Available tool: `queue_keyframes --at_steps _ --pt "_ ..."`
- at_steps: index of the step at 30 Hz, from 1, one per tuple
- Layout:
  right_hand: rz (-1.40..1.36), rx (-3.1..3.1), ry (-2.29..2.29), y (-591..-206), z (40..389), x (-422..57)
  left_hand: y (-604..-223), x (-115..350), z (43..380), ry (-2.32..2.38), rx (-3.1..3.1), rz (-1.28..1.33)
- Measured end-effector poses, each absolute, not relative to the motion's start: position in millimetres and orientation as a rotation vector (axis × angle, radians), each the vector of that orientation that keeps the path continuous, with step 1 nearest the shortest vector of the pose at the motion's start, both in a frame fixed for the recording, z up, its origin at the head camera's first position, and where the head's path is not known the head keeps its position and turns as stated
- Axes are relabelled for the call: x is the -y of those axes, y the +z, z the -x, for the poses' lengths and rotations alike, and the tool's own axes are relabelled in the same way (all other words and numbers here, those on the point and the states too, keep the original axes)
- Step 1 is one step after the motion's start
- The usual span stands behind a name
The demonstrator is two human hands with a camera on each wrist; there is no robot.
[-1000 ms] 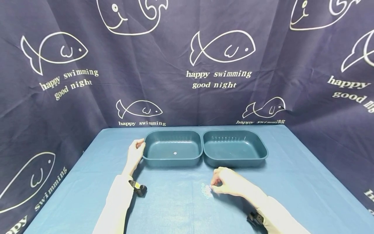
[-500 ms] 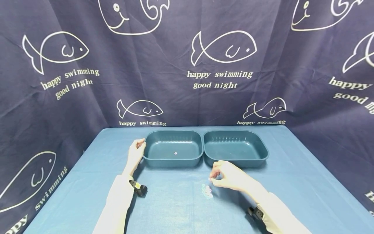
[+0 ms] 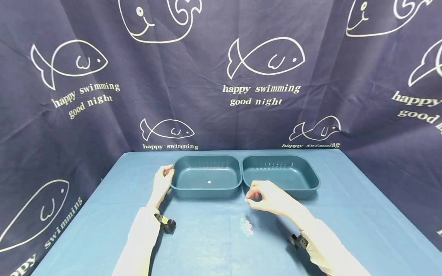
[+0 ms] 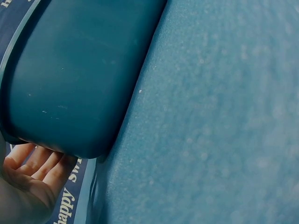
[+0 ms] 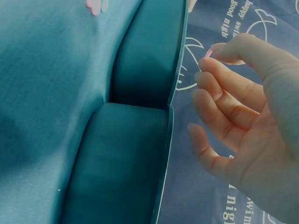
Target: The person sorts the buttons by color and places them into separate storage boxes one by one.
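Between the thumb and index finger of my right hand (image 3: 271, 196) is a small flat pink piece (image 5: 208, 53), its exact kind too small to tell. This hand hovers in front of the right teal bin (image 3: 304, 188), its other fingers loosely curled. Below it on the cloth lies a cluster of small pink and pale green pieces (image 3: 246, 227). My left hand (image 3: 162, 183) holds the left end of the left teal bin (image 3: 203, 193), fingers against its outer wall below the rim. One small pale piece (image 3: 209, 182) lies inside that bin.
Both bins stand side by side at the back of the table, which a blue cloth (image 3: 200, 237) covers. Behind and at the sides hangs a dark curtain (image 3: 207, 96) with fish drawings. Each wrist wears a small black camera.
My right hand has lifted from the cluster with the small pink piece and moved away from me, towards the bins. The left hand stays at the left bin's end. The head view has shifted slightly.
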State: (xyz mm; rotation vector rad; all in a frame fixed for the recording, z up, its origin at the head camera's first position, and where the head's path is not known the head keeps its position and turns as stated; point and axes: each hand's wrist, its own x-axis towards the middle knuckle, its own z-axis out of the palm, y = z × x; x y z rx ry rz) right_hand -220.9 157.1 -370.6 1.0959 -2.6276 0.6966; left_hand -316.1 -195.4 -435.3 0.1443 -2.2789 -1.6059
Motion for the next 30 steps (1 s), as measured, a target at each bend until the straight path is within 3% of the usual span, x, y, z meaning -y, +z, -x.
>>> queue_keyframes --at_steps 30 --pt "-1.130 2.561 0.705 -350 263 -128 -435 195 317 -1.565 2.281 -0.144"
